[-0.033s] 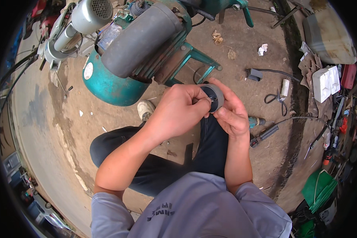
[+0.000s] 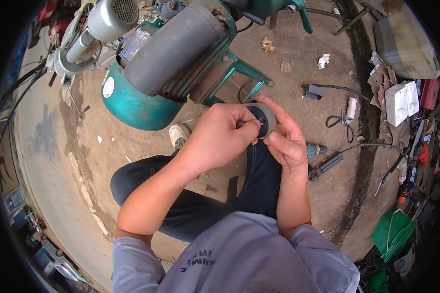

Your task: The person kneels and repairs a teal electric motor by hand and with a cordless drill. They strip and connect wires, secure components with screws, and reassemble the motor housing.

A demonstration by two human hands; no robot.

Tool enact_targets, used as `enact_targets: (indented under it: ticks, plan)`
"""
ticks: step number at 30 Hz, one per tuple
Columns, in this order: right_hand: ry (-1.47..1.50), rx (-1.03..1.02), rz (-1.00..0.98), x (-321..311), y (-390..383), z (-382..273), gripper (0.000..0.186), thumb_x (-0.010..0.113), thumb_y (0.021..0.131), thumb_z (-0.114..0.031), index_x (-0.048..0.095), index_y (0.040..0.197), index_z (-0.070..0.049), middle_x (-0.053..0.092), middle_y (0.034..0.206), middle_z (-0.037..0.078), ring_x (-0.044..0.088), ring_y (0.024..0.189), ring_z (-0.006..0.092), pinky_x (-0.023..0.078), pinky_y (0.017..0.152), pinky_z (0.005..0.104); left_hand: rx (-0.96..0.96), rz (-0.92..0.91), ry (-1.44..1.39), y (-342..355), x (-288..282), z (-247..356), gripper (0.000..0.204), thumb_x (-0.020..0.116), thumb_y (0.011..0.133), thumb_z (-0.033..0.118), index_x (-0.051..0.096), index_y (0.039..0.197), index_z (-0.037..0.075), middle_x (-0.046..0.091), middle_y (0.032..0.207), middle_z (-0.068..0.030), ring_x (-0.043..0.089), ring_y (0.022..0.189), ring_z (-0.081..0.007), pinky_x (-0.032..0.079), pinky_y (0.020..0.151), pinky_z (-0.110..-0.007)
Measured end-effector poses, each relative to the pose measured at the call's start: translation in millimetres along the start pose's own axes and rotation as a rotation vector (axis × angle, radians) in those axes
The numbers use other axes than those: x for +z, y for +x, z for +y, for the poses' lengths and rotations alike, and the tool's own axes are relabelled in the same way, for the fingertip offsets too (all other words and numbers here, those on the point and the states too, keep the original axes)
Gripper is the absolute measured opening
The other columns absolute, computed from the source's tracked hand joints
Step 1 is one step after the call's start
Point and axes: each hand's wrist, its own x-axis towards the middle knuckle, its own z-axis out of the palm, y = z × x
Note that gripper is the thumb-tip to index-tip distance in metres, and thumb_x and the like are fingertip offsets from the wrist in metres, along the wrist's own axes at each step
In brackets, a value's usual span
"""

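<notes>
A small round grey part (image 2: 271, 119) with a dark hollow inside is held up above my knees. My right hand (image 2: 288, 141) curls round its outer side, thumb below and fingers behind. My left hand (image 2: 225, 134) is closed, its thumb and forefinger pinched at the dark inside of the part. Whether those fingertips hold something small is hidden. Just beyond my hands stands a green electric motor (image 2: 142, 105) with a large dark grey cylindrical housing (image 2: 176, 49) on top.
A silver motor unit (image 2: 112, 19) stands at the far left. On the floor to the right lie scissors (image 2: 341, 123), a white roll (image 2: 351, 108), a dark block with a cable (image 2: 313, 91) and a teal power tool (image 2: 317, 150). White foam trays (image 2: 401, 103) and clutter line the right edge.
</notes>
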Motion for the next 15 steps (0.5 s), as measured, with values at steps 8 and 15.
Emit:
enact_targets:
  ticks: [8, 15]
  plan:
    - [0.082, 0.027, -0.038, -9, 0, 1, 0.074, 0.071, 0.098, -0.017, 0.034, 0.157, 0.009, 0.06, 0.136, 0.019, 0.067, 0.108, 0.0253, 0.056, 0.089, 0.0366, -0.029, -0.029, -0.101, 3, 2, -1, 0.017, 0.064, 0.1, 0.01, 0.068, 0.09, -0.003, 0.072, 0.08, -0.0056, 0.059, 0.069, -0.0053, 0.046, 0.062, -0.023]
    - [0.042, 0.025, -0.027, -15, 1, 3, 0.076, 0.073, 0.097, -0.018, 0.034, 0.156, 0.011, 0.057, 0.14, 0.021, 0.065, 0.114, 0.0264, 0.058, 0.091, 0.0386, -0.101, -0.041, -0.03, 1, -2, 15, 0.016, 0.064, 0.101, 0.012, 0.069, 0.093, -0.002, 0.072, 0.078, -0.0037, 0.061, 0.068, -0.0051, 0.047, 0.059, -0.023]
